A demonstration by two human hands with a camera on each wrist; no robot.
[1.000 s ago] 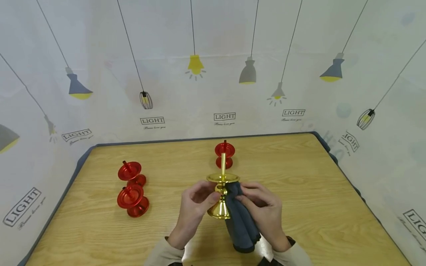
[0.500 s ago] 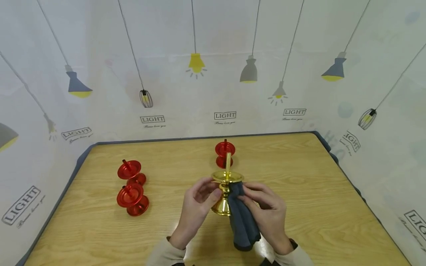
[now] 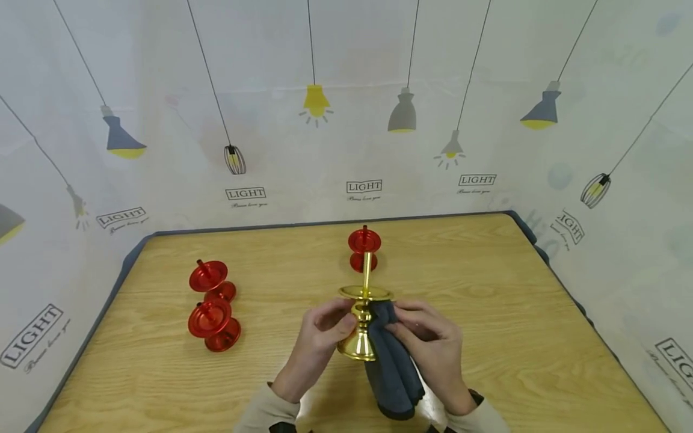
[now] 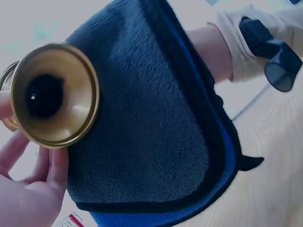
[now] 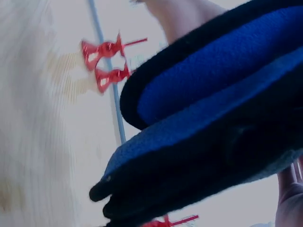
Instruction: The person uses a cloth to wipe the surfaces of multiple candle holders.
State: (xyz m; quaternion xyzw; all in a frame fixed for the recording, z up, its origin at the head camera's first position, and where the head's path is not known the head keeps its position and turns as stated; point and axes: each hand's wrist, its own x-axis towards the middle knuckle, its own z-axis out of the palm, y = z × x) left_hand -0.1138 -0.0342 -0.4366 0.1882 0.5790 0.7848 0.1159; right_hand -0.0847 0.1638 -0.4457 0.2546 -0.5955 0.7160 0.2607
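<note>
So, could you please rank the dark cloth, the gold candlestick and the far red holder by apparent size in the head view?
1. Gold candlestick and dark cloth: look alike, so unranked.
2. Far red holder: smallest, though farther from the camera.

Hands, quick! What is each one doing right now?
Left hand: fingers curled round the stem of the gold candlestick, holding it.
Right hand: gripping the dark blue cloth, pressed against the candlestick.

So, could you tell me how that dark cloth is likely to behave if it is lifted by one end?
The dark cloth would probably go floppy: it already drapes limply below the right hand. Its fleecy pile in the left wrist view suggests it is light and grippy rather than slippery. It seems unlikely to scratch the gold candlestick.
</note>
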